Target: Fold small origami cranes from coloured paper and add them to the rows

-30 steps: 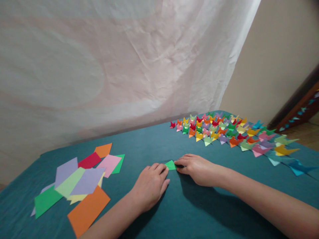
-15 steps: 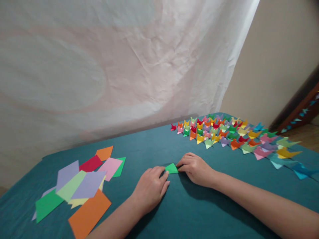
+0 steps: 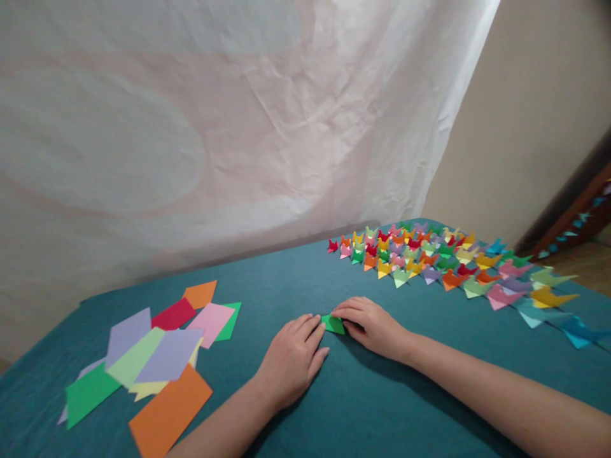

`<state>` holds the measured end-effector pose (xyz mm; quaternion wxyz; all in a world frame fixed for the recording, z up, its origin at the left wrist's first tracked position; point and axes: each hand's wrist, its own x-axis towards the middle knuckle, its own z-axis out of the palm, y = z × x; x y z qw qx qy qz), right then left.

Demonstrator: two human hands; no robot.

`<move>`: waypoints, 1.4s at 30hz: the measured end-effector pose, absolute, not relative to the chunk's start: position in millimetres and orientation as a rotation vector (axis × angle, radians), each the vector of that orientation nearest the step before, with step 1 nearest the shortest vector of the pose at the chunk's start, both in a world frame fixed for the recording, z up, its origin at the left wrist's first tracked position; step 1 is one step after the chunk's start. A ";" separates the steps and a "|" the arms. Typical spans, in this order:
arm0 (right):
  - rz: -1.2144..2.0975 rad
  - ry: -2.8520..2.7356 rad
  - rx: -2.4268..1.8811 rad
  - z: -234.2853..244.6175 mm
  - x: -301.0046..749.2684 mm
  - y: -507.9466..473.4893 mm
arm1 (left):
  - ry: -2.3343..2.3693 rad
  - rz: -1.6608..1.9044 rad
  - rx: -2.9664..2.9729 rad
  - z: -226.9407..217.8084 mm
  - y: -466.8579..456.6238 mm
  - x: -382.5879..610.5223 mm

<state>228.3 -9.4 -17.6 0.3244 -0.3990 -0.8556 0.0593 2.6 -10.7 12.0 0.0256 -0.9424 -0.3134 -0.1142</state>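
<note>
A small folded piece of green paper (image 3: 333, 324) lies on the teal table (image 3: 296, 280) between my two hands. My left hand (image 3: 292, 359) rests palm down with its fingers together, the fingertips pressing the paper's left edge. My right hand (image 3: 371, 326) is curled over the paper's right side, fingers bent and pinching it against the table. Most of the paper is hidden under the fingers.
Loose coloured paper sheets (image 3: 147, 353) lie scattered at the left of the table. Several rows of small folded paper birds (image 3: 443, 261) fill the far right. A white crumpled cloth (image 3: 214, 127) hangs behind the table. A wooden frame (image 3: 577, 219) stands at the right edge.
The green paper showed as a flat triangle before and now looks smaller and folded over. My right hand's fingers have closed further over it. My left hand has barely moved.
</note>
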 end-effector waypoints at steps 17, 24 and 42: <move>-0.274 -2.377 -0.997 -5.2 221.1 -20.3 | -0.882 -0.473 -2.987 16.2 -17.9 8.1; -0.316 -2.432 -0.977 -6.0 214.8 -27.4 | -0.864 -0.566 -3.008 9.5 -12.4 5.1; 0.263 -2.315 -1.040 -6.3 221.0 -23.5 | -0.924 -0.720 -3.095 8.1 -6.3 2.6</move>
